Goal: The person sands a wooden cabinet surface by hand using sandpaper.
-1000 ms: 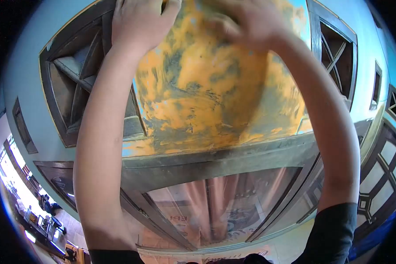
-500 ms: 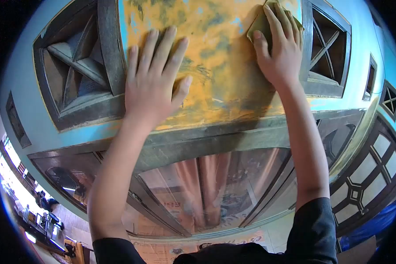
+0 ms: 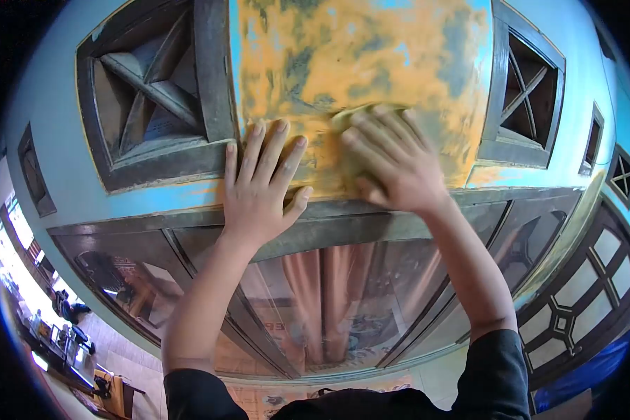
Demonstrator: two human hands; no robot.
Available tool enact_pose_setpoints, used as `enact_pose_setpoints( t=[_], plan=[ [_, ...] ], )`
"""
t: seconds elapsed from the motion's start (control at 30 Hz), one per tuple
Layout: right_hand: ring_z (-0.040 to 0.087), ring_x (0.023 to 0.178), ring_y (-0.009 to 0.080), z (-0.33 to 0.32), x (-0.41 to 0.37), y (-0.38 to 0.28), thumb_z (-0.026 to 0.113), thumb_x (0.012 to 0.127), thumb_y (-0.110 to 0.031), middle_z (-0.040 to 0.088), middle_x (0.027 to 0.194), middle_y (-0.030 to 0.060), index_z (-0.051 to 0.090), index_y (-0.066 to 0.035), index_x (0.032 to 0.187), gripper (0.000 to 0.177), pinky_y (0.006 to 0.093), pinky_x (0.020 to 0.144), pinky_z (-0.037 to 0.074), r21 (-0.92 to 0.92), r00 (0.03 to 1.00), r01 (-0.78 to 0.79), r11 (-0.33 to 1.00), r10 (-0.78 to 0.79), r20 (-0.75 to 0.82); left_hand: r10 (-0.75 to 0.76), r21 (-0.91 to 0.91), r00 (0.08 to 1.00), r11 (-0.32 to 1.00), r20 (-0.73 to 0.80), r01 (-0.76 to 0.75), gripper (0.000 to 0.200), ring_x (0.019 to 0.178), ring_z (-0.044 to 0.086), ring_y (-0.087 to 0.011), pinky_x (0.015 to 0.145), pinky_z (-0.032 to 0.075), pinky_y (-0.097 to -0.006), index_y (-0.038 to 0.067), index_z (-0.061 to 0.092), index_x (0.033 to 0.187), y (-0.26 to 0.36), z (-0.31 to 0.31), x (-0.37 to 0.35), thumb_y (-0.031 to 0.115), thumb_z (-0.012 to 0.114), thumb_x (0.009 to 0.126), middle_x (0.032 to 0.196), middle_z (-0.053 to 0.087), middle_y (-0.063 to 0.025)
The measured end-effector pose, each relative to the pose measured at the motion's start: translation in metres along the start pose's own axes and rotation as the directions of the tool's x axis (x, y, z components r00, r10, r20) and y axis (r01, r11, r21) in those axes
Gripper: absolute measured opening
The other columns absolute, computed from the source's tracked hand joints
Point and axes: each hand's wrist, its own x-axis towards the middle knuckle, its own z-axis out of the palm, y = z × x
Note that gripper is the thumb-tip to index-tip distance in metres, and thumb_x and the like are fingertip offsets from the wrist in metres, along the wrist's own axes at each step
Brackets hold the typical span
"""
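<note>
An orange panel with dark and blue blotches (image 3: 399,42) fills the upper middle. My left hand (image 3: 262,185) lies flat against its lower left part, fingers spread and pointing up, holding nothing. My right hand (image 3: 395,161), slightly blurred, presses a yellowish-green sheet (image 3: 350,115) to the lower middle of the panel. The sheet's edge shows above and beside the fingers; the rest is hidden under the hand. Just below both hands runs a dark wooden beam (image 3: 343,229).
Dark wooden vents with crossed bars flank the panel, at left (image 3: 154,98) and right (image 3: 525,91). Below are glass panes with pinkish curtains (image 3: 329,301). A patterned dark door (image 3: 581,301) is at far right, a cluttered counter (image 3: 66,350) at lower left.
My right hand has moved down and left across the panel with the sheet. My left hand sits lower in view, still flat. The whole view has shifted slightly.
</note>
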Motion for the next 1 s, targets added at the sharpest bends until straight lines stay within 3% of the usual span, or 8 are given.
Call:
enact_pose_setpoints(
  t=[0.1,0.2,0.27,0.43,0.67,0.8,0.93,1.0],
  plan=[
    [0.043,0.145,0.0418,-0.005,0.002,0.035,0.07,0.077,-0.022,0.051,0.154,0.0129,0.057,-0.014,0.145,0.07,0.0594,0.12,0.03,-0.141,0.931,-0.272,0.952,0.223,-0.288,-0.007,0.031,1.0,1.0,-0.01,0.007,0.068,0.156,0.022,-0.0405,0.121,0.015,-0.0673,0.023,0.045,0.158,-0.011,-0.002,-0.014,0.045,0.059,0.094,0.169,0.028,-0.0144],
    [0.041,0.145,0.0432,0.009,0.005,0.005,0.07,0.077,-0.022,0.051,0.154,0.0132,0.059,-0.013,0.143,0.067,0.0586,0.12,0.031,-0.07,0.948,-0.258,0.964,0.238,-0.211,-0.085,-0.021,0.996,0.996,-0.025,0.084,0.071,0.157,0.022,-0.0358,0.122,0.013,-0.0671,0.031,0.043,0.159,-0.009,-0.002,-0.019,0.045,0.064,0.093,0.17,0.028,-0.0105],
    [0.042,0.147,0.0389,0.017,0.001,-0.031,0.073,0.076,-0.025,0.051,0.154,0.0112,0.061,-0.017,0.142,0.068,0.0609,0.121,0.028,0.026,0.997,-0.027,0.999,0.025,0.071,-0.107,-0.037,0.994,0.994,-0.036,0.106,0.071,0.157,0.023,-0.0371,0.122,0.013,-0.0681,0.032,0.042,0.159,-0.006,0.002,-0.022,0.046,0.064,0.092,0.17,0.028,-0.0116],
    [0.045,0.144,0.0377,0.017,0.02,-0.011,0.071,0.079,-0.027,0.053,0.154,0.0096,0.062,-0.019,0.141,0.064,0.0606,0.12,0.024,-0.113,0.928,-0.316,0.942,0.282,-0.243,-0.12,-0.044,0.992,0.992,-0.029,0.119,0.07,0.156,0.025,-0.0371,0.121,0.013,-0.068,0.033,0.043,0.159,-0.014,0.001,-0.032,0.046,0.064,0.093,0.17,0.029,-0.012],
    [0.036,0.151,0.0373,0.021,0.018,-0.039,0.069,0.082,-0.035,0.047,0.158,0.0102,0.054,-0.022,0.151,0.071,0.0626,0.122,0.02,-0.131,0.987,-0.152,0.98,0.158,0.031,-0.091,0.018,0.995,0.996,-0.048,0.092,0.067,0.154,0.029,-0.0386,0.122,0.011,-0.0668,0.03,0.046,0.157,-0.015,0.004,-0.032,0.05,0.059,0.095,0.167,0.034,-0.0133],
    [0.033,0.152,0.0375,0.027,0.013,-0.006,0.071,0.081,-0.029,0.046,0.159,0.01,0.054,-0.026,0.15,0.071,0.0624,0.124,0.018,-0.121,0.895,-0.39,0.913,0.344,-0.284,-0.067,0.046,0.994,0.996,-0.091,0.071,0.063,0.154,0.03,-0.0409,0.122,0.012,-0.0653,0.025,0.051,0.154,-0.015,0.009,-0.031,0.052,0.055,0.097,0.165,0.036,-0.0168],
    [0.036,0.15,0.0382,0.02,0.005,-0.039,0.072,0.078,-0.027,0.047,0.159,0.0089,0.056,-0.03,0.149,0.072,0.0624,0.123,0.018,-0.033,0.99,-0.093,0.995,0.096,0.105,-0.052,0.032,0.994,0.998,-0.095,0.055,0.063,0.154,0.029,-0.0426,0.122,0.013,-0.0656,0.021,0.055,0.151,-0.015,0.005,-0.027,0.052,0.057,0.096,0.165,0.037,-0.0168],
    [0.039,0.148,0.0392,0.008,0.006,-0.015,0.071,0.08,-0.026,0.048,0.157,0.0115,0.056,-0.026,0.148,0.07,0.0616,0.122,0.023,-0.182,0.965,-0.262,0.948,0.255,-0.061,-0.053,0.041,0.994,0.998,-0.097,0.057,0.063,0.154,0.029,-0.0436,0.122,0.012,-0.0658,0.02,0.055,0.15,-0.013,0.005,-0.025,0.051,0.058,0.096,0.165,0.037,-0.0163]
  ],
)
